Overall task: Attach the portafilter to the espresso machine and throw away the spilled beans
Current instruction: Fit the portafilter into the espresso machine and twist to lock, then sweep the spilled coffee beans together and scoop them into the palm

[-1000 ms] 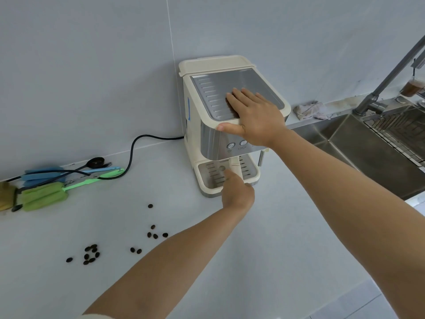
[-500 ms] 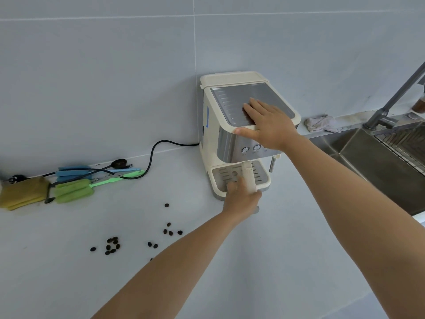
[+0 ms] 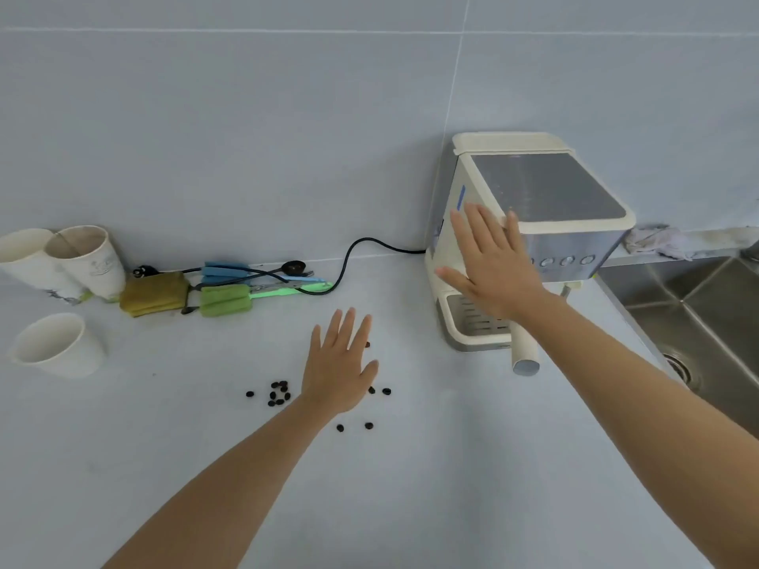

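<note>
portafilter looks attached under the espresso machine, handle sticking out front, spilled beans not yet picked off the counter, left hand and right hand both empty, fingers spread

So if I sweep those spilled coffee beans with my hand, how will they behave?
The coffee beans look small, rounded and loose, so they will probably roll and scatter on the smooth counter. Likely very light; cupping the left hand should help gather them.
</note>
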